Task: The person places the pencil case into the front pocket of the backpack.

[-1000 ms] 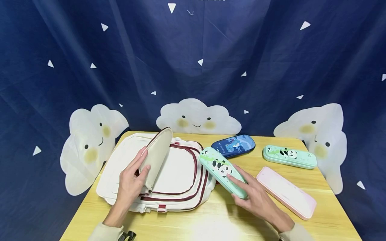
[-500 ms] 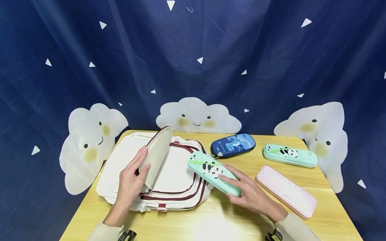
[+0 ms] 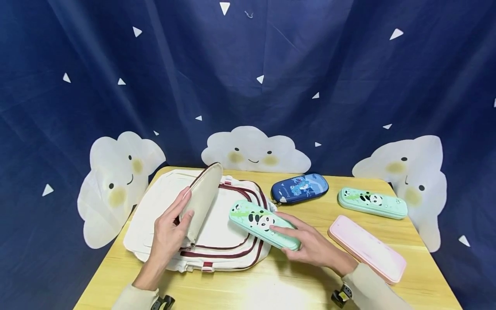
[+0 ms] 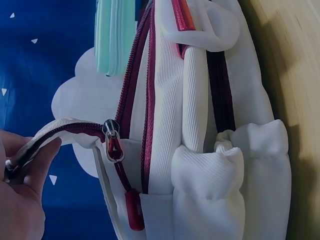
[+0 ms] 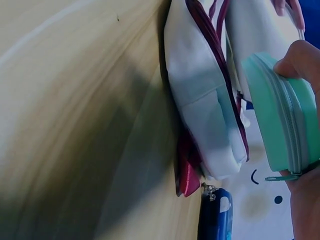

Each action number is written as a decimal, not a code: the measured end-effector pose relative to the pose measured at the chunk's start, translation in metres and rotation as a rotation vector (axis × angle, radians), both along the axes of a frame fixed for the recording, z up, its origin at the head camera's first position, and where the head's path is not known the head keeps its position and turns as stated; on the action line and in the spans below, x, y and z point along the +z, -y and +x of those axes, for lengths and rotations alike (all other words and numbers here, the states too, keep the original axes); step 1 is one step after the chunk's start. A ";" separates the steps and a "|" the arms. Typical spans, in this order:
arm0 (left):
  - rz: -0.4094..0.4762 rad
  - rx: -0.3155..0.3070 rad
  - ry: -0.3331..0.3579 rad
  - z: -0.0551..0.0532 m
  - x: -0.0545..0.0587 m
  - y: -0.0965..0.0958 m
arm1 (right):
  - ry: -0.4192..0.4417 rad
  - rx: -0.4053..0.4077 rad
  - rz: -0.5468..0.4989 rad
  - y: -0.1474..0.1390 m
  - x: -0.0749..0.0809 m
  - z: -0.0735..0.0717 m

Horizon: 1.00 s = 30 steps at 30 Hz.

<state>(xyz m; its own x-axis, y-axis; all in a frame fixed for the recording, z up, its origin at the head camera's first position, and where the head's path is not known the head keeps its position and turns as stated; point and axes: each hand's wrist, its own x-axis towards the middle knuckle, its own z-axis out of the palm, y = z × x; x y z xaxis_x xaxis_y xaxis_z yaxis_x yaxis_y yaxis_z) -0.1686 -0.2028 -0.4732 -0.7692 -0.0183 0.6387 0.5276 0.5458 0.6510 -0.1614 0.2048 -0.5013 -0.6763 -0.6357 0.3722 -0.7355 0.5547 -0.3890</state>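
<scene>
A white backpack (image 3: pixel 162 202) with dark red zips lies on the table, its front pocket unzipped. My left hand (image 3: pixel 170 228) pinches the pocket's raised flap (image 3: pixel 203 198) between thumb and fingers, folding it up to the left. In the left wrist view a zip pull (image 4: pixel 114 142) hangs at the flap's corner. My right hand (image 3: pixel 310 241) grips a mint-green panda pencil case (image 3: pixel 261 224) by its right end. That case is held over the right part of the backpack, its far end above the pocket. The right wrist view shows the case's zip side (image 5: pixel 285 110), clear of the table.
Behind the right hand lies a dark blue pencil case (image 3: pixel 300 188). Further right are a second mint panda pencil case (image 3: pixel 372 203) and a pink one (image 3: pixel 368 247) on the wooden table (image 3: pixel 232 292). A navy curtain (image 3: pixel 248 64) with clouds hangs behind.
My right hand has carried the mint pencil case leftward, from the backpack's right edge to over its pocket. The left hand keeps the flap raised in the same place.
</scene>
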 end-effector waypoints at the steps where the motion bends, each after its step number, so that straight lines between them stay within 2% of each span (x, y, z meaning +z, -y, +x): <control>1: 0.000 -0.001 -0.001 0.000 0.000 0.000 | 0.005 0.006 0.003 0.001 0.001 -0.002; 16: -0.012 0.012 0.037 -0.002 -0.001 0.000 | 0.132 0.050 0.005 0.014 0.005 -0.017; 25: -0.013 0.002 0.036 -0.001 0.000 -0.001 | 0.145 0.084 0.026 0.024 0.003 -0.027; 30: -0.016 0.005 0.037 -0.001 0.001 -0.002 | 0.183 0.099 0.044 0.033 0.004 -0.031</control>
<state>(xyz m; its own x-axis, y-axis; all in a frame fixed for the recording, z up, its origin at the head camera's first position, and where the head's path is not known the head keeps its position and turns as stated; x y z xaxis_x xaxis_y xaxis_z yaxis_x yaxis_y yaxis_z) -0.1700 -0.2013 -0.4717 -0.7920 -0.0121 0.6104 0.5010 0.5584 0.6612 -0.1924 0.1722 -0.4970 -0.6634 -0.7155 0.2192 -0.7067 0.5028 -0.4978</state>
